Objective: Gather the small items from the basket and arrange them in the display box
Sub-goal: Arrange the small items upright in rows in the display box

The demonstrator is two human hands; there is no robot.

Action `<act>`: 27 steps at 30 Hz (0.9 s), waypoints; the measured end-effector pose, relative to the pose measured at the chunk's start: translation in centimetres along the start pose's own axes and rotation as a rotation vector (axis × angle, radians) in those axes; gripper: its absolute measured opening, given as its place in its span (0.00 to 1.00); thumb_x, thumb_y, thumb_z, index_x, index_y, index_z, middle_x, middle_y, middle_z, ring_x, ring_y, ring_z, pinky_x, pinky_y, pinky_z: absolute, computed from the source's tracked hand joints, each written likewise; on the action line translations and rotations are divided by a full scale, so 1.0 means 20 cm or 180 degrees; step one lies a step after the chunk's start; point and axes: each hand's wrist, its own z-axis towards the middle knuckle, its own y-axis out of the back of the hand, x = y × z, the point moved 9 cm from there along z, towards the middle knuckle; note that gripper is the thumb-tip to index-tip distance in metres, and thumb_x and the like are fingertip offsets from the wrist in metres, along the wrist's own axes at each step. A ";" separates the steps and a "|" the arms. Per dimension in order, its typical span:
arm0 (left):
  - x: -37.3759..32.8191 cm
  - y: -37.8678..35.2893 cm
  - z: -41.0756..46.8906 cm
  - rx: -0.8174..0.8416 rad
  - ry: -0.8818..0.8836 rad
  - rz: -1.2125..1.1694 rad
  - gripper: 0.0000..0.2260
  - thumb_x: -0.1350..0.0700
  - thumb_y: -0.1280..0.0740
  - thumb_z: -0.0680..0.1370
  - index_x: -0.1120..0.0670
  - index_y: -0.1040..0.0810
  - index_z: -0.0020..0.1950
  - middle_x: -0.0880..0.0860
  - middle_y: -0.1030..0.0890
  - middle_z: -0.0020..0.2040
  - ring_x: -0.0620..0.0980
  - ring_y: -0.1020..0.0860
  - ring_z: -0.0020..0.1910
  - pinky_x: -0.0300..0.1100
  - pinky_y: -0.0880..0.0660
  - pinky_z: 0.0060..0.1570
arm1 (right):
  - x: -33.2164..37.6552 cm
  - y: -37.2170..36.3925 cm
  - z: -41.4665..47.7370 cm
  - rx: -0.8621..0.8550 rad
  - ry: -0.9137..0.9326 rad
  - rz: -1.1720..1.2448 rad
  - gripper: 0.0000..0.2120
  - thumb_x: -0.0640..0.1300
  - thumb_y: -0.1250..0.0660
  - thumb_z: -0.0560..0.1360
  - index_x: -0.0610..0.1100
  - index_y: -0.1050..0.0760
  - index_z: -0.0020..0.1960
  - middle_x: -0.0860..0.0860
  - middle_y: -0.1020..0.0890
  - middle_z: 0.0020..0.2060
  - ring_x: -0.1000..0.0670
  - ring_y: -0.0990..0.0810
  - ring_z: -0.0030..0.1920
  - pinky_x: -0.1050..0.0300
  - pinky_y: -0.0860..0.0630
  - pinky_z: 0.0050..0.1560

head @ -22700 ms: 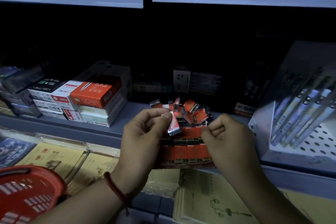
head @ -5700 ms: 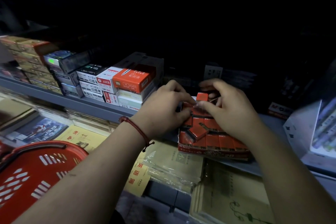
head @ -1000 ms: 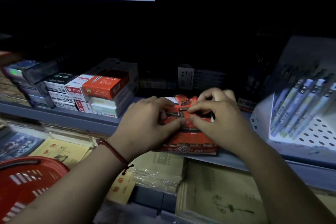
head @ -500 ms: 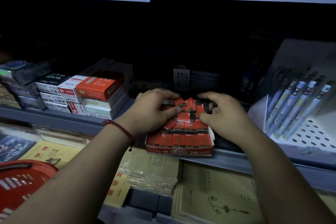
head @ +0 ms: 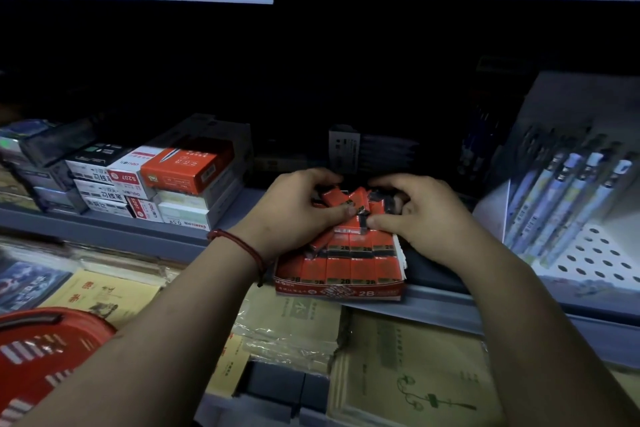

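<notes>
A red display box point(head: 339, 290) marked 2B sits at the front edge of a grey shelf point(head: 138, 229). Its front rows hold small red-and-black packs point(head: 349, 265) set upright in neat lines. At the back, several loose packs point(head: 356, 199) lie jumbled. My left hand point(head: 294, 211) and my right hand point(head: 422, 215) are over the back of the box, fingertips meeting on the loose packs, pinching them. The red basket point(head: 41, 354) is at the lower left, below the shelf.
Stacked stationery boxes point(head: 180, 173) stand left of the display box on the shelf. A white perforated stand with pens point(head: 568, 204) is at the right. Yellow notebooks point(head: 408, 371) lie on the lower level. A dark boxed row point(head: 370, 152) sits behind the hands.
Over the last second my hands slid from the middle of the box to its back rows. The front rows are uncovered and lined up.
</notes>
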 end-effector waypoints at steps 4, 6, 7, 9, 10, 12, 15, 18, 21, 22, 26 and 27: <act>-0.02 0.03 -0.01 -0.0140 -0.0102 -0.0071 0.25 0.44 0.24 0.73 0.48 0.23 0.69 0.45 0.19 0.60 0.39 0.20 0.54 0.30 0.25 0.52 | -0.03 0.02 -0.02 -0.0220 -0.0019 0.0117 0.27 0.47 0.22 0.70 0.54 0.24 0.67 0.56 0.24 0.38 0.60 0.27 0.32 0.68 0.33 0.34; -0.03 0.03 -0.01 -0.0092 -0.0129 -0.0062 0.25 0.45 0.24 0.73 0.47 0.23 0.69 0.45 0.19 0.61 0.39 0.21 0.55 0.30 0.24 0.53 | -0.03 0.02 -0.02 -0.0264 -0.0007 0.0136 0.27 0.48 0.21 0.70 0.53 0.24 0.68 0.57 0.25 0.39 0.59 0.27 0.35 0.66 0.32 0.37; -0.04 0.02 -0.01 -0.0032 -0.0125 -0.0046 0.25 0.45 0.25 0.74 0.47 0.24 0.70 0.45 0.19 0.61 0.40 0.21 0.56 0.32 0.24 0.55 | -0.03 0.02 -0.02 -0.0268 0.0006 0.0125 0.27 0.48 0.22 0.70 0.53 0.24 0.68 0.57 0.25 0.39 0.60 0.27 0.36 0.66 0.33 0.38; -0.04 0.02 -0.02 0.0038 -0.0119 0.0015 0.26 0.42 0.26 0.74 0.46 0.25 0.70 0.45 0.19 0.63 0.42 0.21 0.59 0.41 0.22 0.61 | -0.03 0.02 -0.02 -0.0275 0.0026 0.0121 0.27 0.48 0.22 0.70 0.53 0.24 0.68 0.59 0.26 0.39 0.61 0.27 0.37 0.67 0.34 0.38; -0.04 0.02 -0.03 0.0022 -0.0134 0.0106 0.26 0.40 0.27 0.74 0.45 0.25 0.70 0.45 0.19 0.63 0.43 0.21 0.60 0.46 0.23 0.63 | -0.03 0.02 -0.02 -0.0277 0.0029 0.0124 0.27 0.48 0.22 0.71 0.53 0.24 0.68 0.59 0.26 0.39 0.61 0.27 0.37 0.68 0.34 0.37; -0.04 0.05 -0.04 -0.0119 -0.0169 0.0446 0.28 0.33 0.32 0.72 0.43 0.25 0.69 0.44 0.18 0.61 0.45 0.20 0.60 0.53 0.25 0.64 | -0.03 0.02 -0.02 -0.0274 0.0034 0.0122 0.26 0.48 0.22 0.71 0.53 0.24 0.67 0.59 0.26 0.39 0.61 0.27 0.37 0.68 0.33 0.37; -0.02 0.08 -0.07 -0.0311 -0.0053 0.0880 0.28 0.30 0.41 0.73 0.43 0.24 0.66 0.44 0.17 0.57 0.48 0.20 0.58 0.56 0.26 0.62 | -0.04 0.01 -0.03 -0.0239 0.0012 0.0182 0.26 0.47 0.22 0.71 0.53 0.25 0.68 0.57 0.25 0.39 0.60 0.26 0.36 0.70 0.32 0.34; 0.01 0.08 -0.07 -0.0316 0.0106 0.0722 0.24 0.32 0.43 0.75 0.43 0.22 0.63 0.44 0.16 0.55 0.49 0.20 0.58 0.57 0.25 0.61 | -0.03 0.01 -0.02 -0.0211 0.0023 0.0177 0.26 0.47 0.23 0.72 0.53 0.25 0.68 0.56 0.24 0.39 0.60 0.26 0.34 0.71 0.31 0.30; 0.06 0.06 -0.05 -0.0245 0.0313 0.0046 0.17 0.39 0.42 0.80 0.42 0.21 0.61 0.44 0.16 0.55 0.47 0.19 0.57 0.53 0.23 0.61 | -0.03 0.00 -0.02 -0.0219 0.0033 0.0151 0.26 0.47 0.23 0.72 0.53 0.25 0.68 0.56 0.25 0.39 0.59 0.26 0.36 0.70 0.33 0.33; 0.08 0.05 -0.04 -0.0182 0.0372 -0.0129 0.12 0.43 0.39 0.82 0.43 0.21 0.62 0.44 0.16 0.56 0.46 0.19 0.57 0.50 0.22 0.59 | -0.03 0.00 -0.02 -0.0222 0.0037 0.0134 0.26 0.47 0.23 0.72 0.53 0.25 0.68 0.56 0.25 0.39 0.59 0.26 0.36 0.69 0.33 0.35; 0.11 0.02 -0.04 -0.0003 0.0521 -0.1001 0.10 0.55 0.33 0.82 0.46 0.21 0.63 0.44 0.16 0.54 0.44 0.17 0.52 0.40 0.18 0.51 | -0.03 0.00 -0.02 -0.0262 0.0079 0.0092 0.25 0.48 0.23 0.72 0.54 0.24 0.67 0.59 0.28 0.39 0.60 0.28 0.38 0.66 0.33 0.38; 0.11 0.01 -0.04 0.0044 0.0564 -0.1244 0.11 0.56 0.32 0.81 0.47 0.21 0.63 0.45 0.16 0.54 0.44 0.16 0.51 0.39 0.18 0.48 | -0.03 0.00 -0.02 -0.0278 0.0097 0.0093 0.26 0.49 0.23 0.72 0.54 0.24 0.67 0.60 0.28 0.40 0.60 0.28 0.39 0.65 0.33 0.39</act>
